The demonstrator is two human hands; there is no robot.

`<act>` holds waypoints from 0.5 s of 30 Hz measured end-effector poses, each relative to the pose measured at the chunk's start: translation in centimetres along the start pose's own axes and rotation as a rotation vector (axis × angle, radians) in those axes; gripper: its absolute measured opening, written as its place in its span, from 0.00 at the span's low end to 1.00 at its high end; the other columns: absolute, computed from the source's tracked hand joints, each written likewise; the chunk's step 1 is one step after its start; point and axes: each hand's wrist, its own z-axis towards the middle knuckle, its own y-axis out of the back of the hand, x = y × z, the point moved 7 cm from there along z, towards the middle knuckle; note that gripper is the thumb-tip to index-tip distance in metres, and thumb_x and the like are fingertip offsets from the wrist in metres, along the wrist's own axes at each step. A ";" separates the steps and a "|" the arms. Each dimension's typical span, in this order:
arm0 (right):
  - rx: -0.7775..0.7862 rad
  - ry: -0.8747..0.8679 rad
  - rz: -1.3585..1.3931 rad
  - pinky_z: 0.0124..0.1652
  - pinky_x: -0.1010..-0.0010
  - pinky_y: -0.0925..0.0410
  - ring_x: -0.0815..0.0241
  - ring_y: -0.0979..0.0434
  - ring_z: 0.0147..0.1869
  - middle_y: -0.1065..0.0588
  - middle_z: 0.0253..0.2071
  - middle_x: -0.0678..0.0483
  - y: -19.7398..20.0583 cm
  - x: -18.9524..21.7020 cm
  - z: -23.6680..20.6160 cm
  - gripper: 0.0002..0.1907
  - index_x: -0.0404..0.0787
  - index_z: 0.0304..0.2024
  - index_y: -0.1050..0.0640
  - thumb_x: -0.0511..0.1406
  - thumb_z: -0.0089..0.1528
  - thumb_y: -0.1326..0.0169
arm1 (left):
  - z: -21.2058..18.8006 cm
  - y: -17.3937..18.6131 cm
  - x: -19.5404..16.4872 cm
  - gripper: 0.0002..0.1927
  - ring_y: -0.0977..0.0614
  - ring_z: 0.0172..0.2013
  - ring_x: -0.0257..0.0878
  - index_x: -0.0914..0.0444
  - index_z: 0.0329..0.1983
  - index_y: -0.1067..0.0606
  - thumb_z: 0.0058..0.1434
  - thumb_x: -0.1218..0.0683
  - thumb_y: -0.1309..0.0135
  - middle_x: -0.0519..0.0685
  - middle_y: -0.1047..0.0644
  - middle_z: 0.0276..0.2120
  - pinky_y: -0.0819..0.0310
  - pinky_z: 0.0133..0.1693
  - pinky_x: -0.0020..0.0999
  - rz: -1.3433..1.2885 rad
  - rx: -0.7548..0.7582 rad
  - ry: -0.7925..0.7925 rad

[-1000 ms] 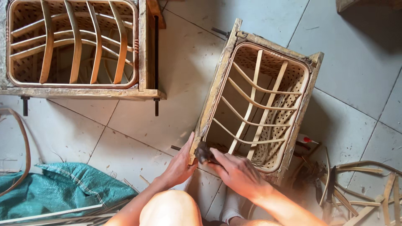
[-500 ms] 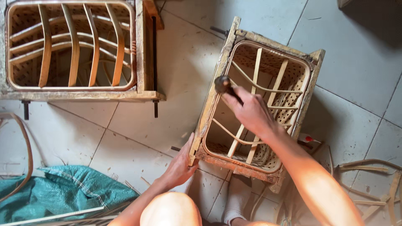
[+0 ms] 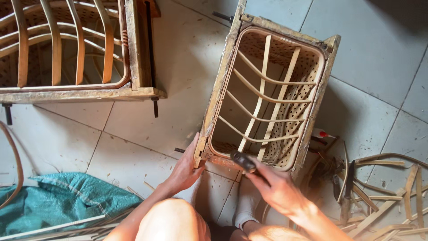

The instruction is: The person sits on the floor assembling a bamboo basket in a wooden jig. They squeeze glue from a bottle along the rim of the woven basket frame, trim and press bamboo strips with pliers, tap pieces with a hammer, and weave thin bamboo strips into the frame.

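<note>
The woven rattan basket in its wooden frame (image 3: pixel 267 96) lies on the tiled floor (image 3: pixel 133 125), looking rigid but light. The left hand (image 3: pixel 187 167) grips its near-left corner; the right hand (image 3: pixel 274 187) clasps a dark hammer (image 3: pixel 243 161) at the near rim.

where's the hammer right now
In the head view the hammer is low and centre-right, gripped in the right hand, its dark head at the near rim of the wooden-framed rattan basket. The left hand holds the frame's near-left corner.
</note>
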 end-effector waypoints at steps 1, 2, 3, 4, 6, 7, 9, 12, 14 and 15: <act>-0.040 -0.017 0.032 0.40 0.64 0.21 0.55 0.11 0.42 0.16 0.43 0.47 0.7 0.0 -0.1 0.22 0.40 0.61 0.25 0.36 0.64 0.42 | 0.0 -0.2 -0.2 0.52 0.39 0.71 0.57 0.63 0.78 0.59 0.56 0.64 0.44 0.64 0.42 0.72 0.44 0.67 0.43 -0.011 -0.002 -0.024; -0.053 -0.018 0.040 0.38 0.64 0.22 0.54 0.11 0.40 0.16 0.41 0.47 0.8 0.1 0.4 0.22 0.40 0.61 0.26 0.36 0.64 0.42 | 0.1 -0.4 -0.3 0.52 0.40 0.71 0.58 0.64 0.78 0.59 0.56 0.64 0.44 0.64 0.42 0.72 0.44 0.67 0.43 -0.011 -0.002 -0.035; -0.062 -0.019 0.048 0.37 0.63 0.22 0.54 0.12 0.38 0.17 0.40 0.46 0.6 0.3 1.1 0.23 0.40 0.60 0.26 0.37 0.63 0.42 | 0.1 -0.6 -0.4 0.52 0.41 0.72 0.58 0.64 0.78 0.59 0.55 0.64 0.44 0.64 0.42 0.72 0.44 0.67 0.43 -0.013 -0.004 -0.044; -0.070 -0.023 0.059 0.35 0.63 0.23 0.54 0.12 0.35 0.17 0.39 0.46 0.1 0.4 1.7 0.23 0.40 0.60 0.26 0.37 0.63 0.41 | 0.1 -0.7 -0.4 0.52 0.41 0.72 0.58 0.64 0.78 0.59 0.55 0.64 0.44 0.65 0.43 0.72 0.45 0.67 0.43 -0.014 -0.004 -0.050; 0.029 0.055 -0.050 0.35 0.59 0.24 0.45 0.15 0.39 0.18 0.42 0.42 -2.1 1.2 3.6 0.24 0.40 0.60 0.26 0.36 0.62 0.40 | 0.1 -0.7 -0.2 0.51 0.41 0.72 0.58 0.64 0.77 0.59 0.56 0.64 0.44 0.65 0.43 0.72 0.44 0.67 0.43 0.016 -0.007 -0.040; 0.076 0.095 -0.110 0.36 0.58 0.24 0.41 0.16 0.40 0.19 0.43 0.40 -3.0 1.4 4.6 0.25 0.40 0.61 0.26 0.36 0.61 0.40 | 0.1 -0.6 -0.1 0.51 0.41 0.71 0.58 0.65 0.77 0.59 0.56 0.64 0.44 0.65 0.43 0.72 0.43 0.66 0.42 0.030 -0.011 -0.042; 0.109 0.063 -0.105 0.34 0.57 0.25 0.42 0.16 0.37 0.19 0.39 0.40 -3.7 1.2 6.0 0.26 0.40 0.62 0.27 0.35 0.62 0.41 | 0.3 -0.3 0.0 0.51 0.40 0.71 0.58 0.65 0.77 0.58 0.55 0.65 0.44 0.64 0.41 0.71 0.43 0.67 0.42 0.027 -0.027 -0.069; 0.039 0.106 -0.060 0.34 0.58 0.26 0.42 0.17 0.38 0.19 0.39 0.40 -3.0 1.9 8.0 0.23 0.40 0.61 0.27 0.36 0.63 0.42 | 0.0 -0.2 0.5 0.52 0.39 0.71 0.57 0.65 0.78 0.58 0.54 0.65 0.44 0.64 0.40 0.71 0.43 0.67 0.42 0.004 -0.020 -0.043; -0.030 0.122 -0.059 0.33 0.59 0.25 0.44 0.16 0.37 0.19 0.38 0.41 -1.7 2.1 9.8 0.21 0.40 0.60 0.26 0.36 0.65 0.42 | 0.1 0.0 0.5 0.52 0.39 0.71 0.57 0.65 0.78 0.58 0.54 0.65 0.44 0.64 0.41 0.71 0.44 0.67 0.42 0.001 -0.027 -0.059; -0.038 0.083 -0.062 0.33 0.59 0.25 0.47 0.15 0.35 0.19 0.37 0.42 -1.4 1.9 10.7 0.20 0.41 0.59 0.26 0.36 0.65 0.43 | 0.0 0.0 0.5 0.52 0.40 0.71 0.57 0.65 0.77 0.59 0.54 0.65 0.44 0.65 0.41 0.71 0.44 0.67 0.42 0.001 -0.027 -0.064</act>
